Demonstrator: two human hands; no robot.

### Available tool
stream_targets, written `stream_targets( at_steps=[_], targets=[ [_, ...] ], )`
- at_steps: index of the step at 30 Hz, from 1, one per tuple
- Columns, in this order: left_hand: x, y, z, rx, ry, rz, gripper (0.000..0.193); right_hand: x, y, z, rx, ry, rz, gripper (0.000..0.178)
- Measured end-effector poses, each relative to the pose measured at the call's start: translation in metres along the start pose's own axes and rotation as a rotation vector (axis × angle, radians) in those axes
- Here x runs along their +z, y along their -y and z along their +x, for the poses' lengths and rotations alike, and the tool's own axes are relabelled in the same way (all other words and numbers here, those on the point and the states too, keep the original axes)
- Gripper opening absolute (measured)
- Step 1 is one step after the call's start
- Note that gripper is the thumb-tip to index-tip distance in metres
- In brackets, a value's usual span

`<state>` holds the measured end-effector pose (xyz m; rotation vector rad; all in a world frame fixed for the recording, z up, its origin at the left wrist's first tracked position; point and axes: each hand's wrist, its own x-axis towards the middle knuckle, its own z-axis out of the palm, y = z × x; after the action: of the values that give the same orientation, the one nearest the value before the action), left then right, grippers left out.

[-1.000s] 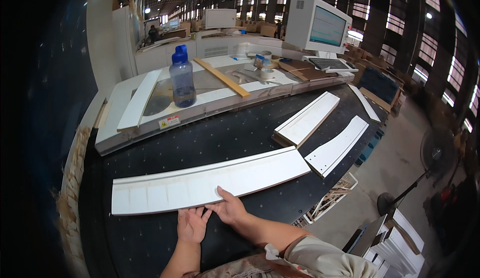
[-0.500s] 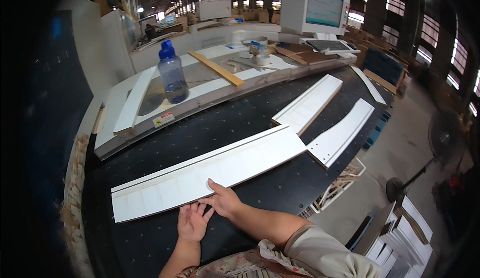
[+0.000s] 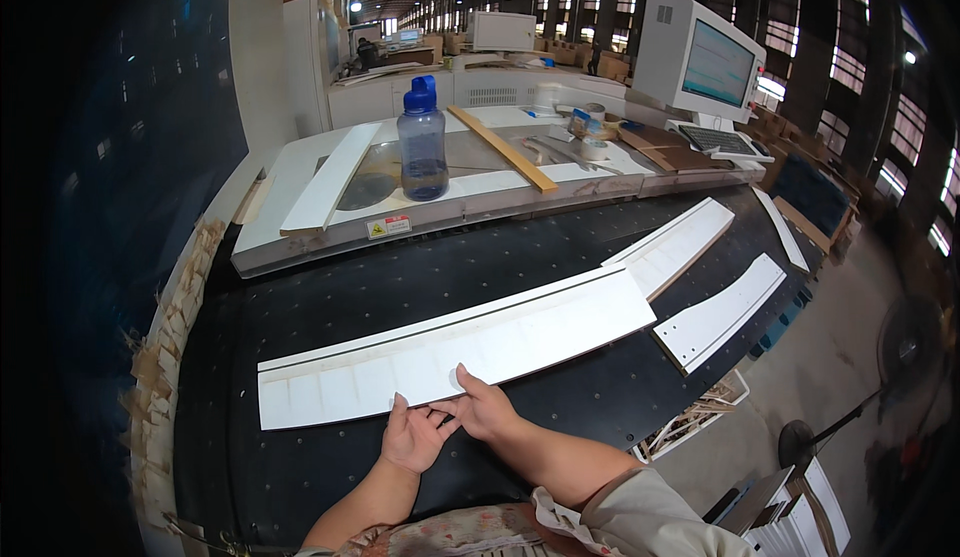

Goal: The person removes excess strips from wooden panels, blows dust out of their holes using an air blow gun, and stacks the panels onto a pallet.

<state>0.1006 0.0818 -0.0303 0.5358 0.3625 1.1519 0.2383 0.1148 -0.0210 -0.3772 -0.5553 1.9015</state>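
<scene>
A long white board (image 3: 455, 349) with a dark groove along its far side lies at a slant over the black tabletop. My right hand (image 3: 487, 412) grips its near edge, thumb on the upper face and fingers curled beneath. Close on its left, my left hand (image 3: 412, 443) is palm up at the same edge. Its thumb overlaps the board's rim, and its fingertips meet the right hand's fingers, partly hidden. Beyond the board's right end lies another grooved white board (image 3: 680, 247), and nearer the right edge a curved white panel (image 3: 722, 312) with small holes.
Behind the black table (image 3: 330, 302) runs a machine ledge (image 3: 470, 203) bearing a blue water bottle (image 3: 424, 152), a wooden strip (image 3: 500, 147) and tape rolls. A monitor (image 3: 700, 57) and keyboard (image 3: 722, 141) stand back right. A pedestal fan (image 3: 800, 445) stands on the floor at right.
My left hand has turned and brought its thumb onto the board's near edge. The right hand keeps its grip. The whole view has shifted, so the scene sits farther right and lower.
</scene>
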Motion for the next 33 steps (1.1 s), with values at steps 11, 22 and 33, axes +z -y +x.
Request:
stream_targets(
  at_steps=[11, 22, 33],
  targets=[
    [0.004, 0.0, 0.001, -0.057, -0.161, -0.02, 0.063, -0.003, 0.005, 0.002, 0.12, -0.033, 0.107, 0.05],
    [0.001, 0.003, -0.001, -0.054, -0.204, -0.016, 0.059, -0.018, -0.001, 0.011, 0.203, -0.118, 0.11, 0.046],
    [0.002, -0.001, -0.004, -0.069, -0.192, -0.006, 0.061, -0.015, 0.001, 0.008, 0.233, -0.086, 0.148, 0.046]
  ],
)
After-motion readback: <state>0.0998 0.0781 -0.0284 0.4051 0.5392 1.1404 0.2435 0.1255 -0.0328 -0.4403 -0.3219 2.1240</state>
